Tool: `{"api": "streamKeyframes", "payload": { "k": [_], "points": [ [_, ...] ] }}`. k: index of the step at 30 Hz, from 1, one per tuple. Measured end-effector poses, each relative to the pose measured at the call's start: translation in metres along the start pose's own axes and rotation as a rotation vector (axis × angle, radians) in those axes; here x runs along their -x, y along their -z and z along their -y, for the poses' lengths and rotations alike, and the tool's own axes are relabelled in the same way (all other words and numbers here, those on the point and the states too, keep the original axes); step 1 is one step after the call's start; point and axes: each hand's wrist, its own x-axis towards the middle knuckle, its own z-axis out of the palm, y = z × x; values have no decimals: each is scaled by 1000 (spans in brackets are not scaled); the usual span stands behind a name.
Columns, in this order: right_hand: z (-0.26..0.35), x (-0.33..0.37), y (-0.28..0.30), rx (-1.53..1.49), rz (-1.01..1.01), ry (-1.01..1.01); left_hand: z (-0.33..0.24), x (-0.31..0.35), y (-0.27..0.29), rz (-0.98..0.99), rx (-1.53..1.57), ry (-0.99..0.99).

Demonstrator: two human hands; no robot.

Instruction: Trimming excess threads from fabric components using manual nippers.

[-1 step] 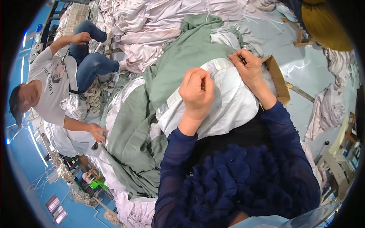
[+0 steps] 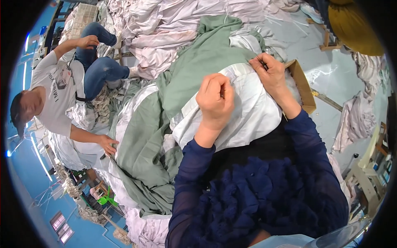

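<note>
My left hand (image 2: 215,99) is raised in front of me, its fingers curled closed. Whatever it may hold is too small or hidden to make out. To its right, my right hand (image 2: 269,74) pinches the edge of a cloth where the green cloth (image 2: 206,62) meets the white cloth (image 2: 244,120). The white part drapes over my lap and passes behind my left hand. From there the green fabric spreads away to the far side and down to the left in loose folds.
A cardboard box (image 2: 302,84) stands just right of my right hand. Heaps of pale pink cloth (image 2: 161,25) lie at the far side. At left a seated person in a white shirt (image 2: 53,99) has one hand at the green cloth. A wooden stool (image 2: 328,43) stands far right.
My left hand has shifted very slightly to the right. The other person's lower hand has moved a little and now touches the cloth's edge. My right hand stays put.
</note>
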Motion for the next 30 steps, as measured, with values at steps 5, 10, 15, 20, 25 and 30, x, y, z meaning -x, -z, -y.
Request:
{"api": "streamKeyframes", "payload": {
  "k": [5,10,15,20,25,30],
  "points": [
    [2,1,-2,-11,29,-17,-12,-9,1,111,179,93],
    [1,1,-1,-4,34,-16,-5,-16,10,302,287,361],
    [3,1,-1,-23,45,28,13,-25,16,315,-201,-165],
    [0,0,0,-17,72,46,28,-18,39,390,-381,-214],
    [3,-2,-1,-19,74,52,30,-7,58,425,-474,-191],
    [-2,1,-1,-28,74,54,43,4,97,441,-648,-171]
  ]
}}
